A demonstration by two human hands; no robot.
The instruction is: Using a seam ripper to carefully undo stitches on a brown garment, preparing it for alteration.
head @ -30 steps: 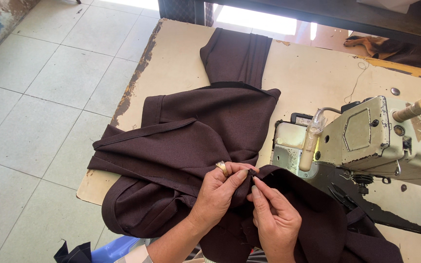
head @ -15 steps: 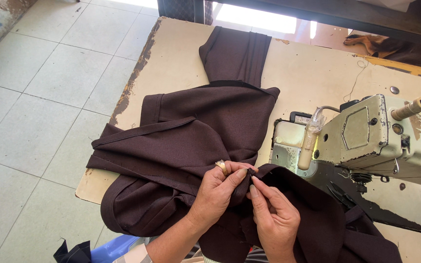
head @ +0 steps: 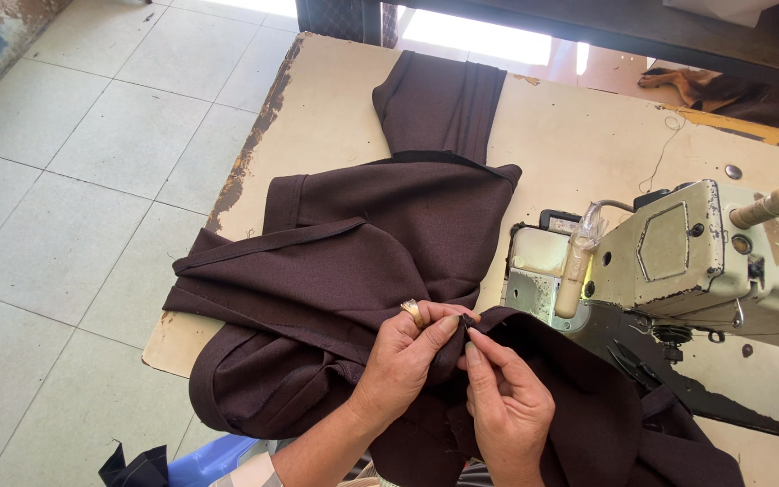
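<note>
Both hands at the tabletop's [head: 317, 117] near edge: left hand [head: 405, 361] and right hand [head: 507, 406] pinch the dark brown fabric [head: 362, 261], fingertips closed on 1 fold.

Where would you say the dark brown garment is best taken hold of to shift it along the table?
Probably at the folded edge of the dark brown garment nearest the person, coming from the near side: there the left hand and right hand pinch it, and the cloth bunches thick. The far part lies flat on the table.
</note>
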